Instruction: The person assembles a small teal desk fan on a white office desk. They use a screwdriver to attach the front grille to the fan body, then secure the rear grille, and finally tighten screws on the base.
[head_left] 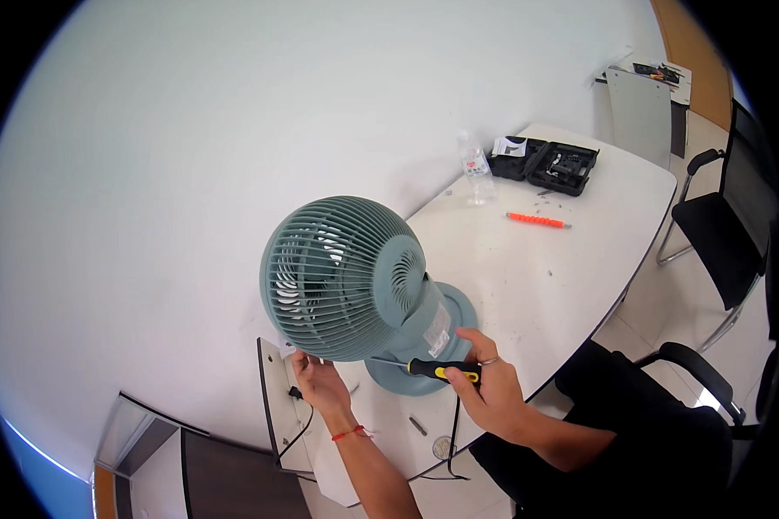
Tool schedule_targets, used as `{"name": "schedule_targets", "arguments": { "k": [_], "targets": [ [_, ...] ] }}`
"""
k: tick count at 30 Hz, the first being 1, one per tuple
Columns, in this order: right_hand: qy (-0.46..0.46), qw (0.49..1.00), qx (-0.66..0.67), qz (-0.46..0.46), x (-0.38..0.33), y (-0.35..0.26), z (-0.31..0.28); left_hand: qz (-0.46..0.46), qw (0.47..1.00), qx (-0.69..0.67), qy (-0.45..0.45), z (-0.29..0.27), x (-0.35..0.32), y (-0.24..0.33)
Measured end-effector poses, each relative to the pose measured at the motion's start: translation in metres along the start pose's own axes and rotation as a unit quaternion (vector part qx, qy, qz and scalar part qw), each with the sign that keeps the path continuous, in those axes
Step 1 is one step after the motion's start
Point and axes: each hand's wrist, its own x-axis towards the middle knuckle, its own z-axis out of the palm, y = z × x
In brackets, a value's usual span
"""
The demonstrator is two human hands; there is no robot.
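Observation:
A green-grey electric fan (346,268) with a round slatted cage stands on its round base (460,313) on the white table. My right hand (492,389) is closed around the black and yellow handle of a screwdriver (446,371). Its thin shaft points left, toward the underside of the cage. At the cage's lower edge is my left hand (322,381), its fingertips raised against the slats. Part of those fingers is hidden by the cage, and whether they grip anything does not show.
On the white table (528,285) lie an orange flexible shaft (537,221), an opened black tool case (564,167) and a clear bottle (476,167). A small dark bit (418,426) and a round dish (443,447) are near the front edge, beside a black cord (455,432). Black chairs (718,242) stand at right.

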Motion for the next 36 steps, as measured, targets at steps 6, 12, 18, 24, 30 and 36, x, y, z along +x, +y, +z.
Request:
{"name": "schedule_targets", "arguments": {
  "k": [6, 12, 18, 24, 30, 36],
  "targets": [
    [0.077, 0.993, 0.091, 0.015, 0.000, -0.017, 0.000, 0.000, 1.000, 0.000, -0.018, -0.006, 0.002, -0.001],
    [0.176, 0.973, 0.118, -0.094, 0.003, -0.013, 0.011, -0.002, 1.000, 0.006, -0.021, -0.005, 0.001, 0.000],
    [0.063, 0.987, 0.128, -0.075, -0.004, -0.001, 0.009, -0.013, 1.000, 0.012, -0.001, 0.000, 0.001, -0.001],
    [0.025, 0.995, 0.087, -0.046, -0.001, 0.003, 0.003, -0.016, 1.000, 0.016, 0.016, 0.003, -0.001, -0.001],
    [0.073, 0.989, 0.089, -0.095, 0.001, 0.010, 0.008, -0.023, 0.999, -0.012, 0.018, 0.005, 0.000, -0.001],
    [0.083, 0.982, 0.061, -0.157, 0.004, 0.014, 0.009, -0.025, 0.999, -0.021, 0.020, 0.005, -0.001, 0.000]
  ]
}}
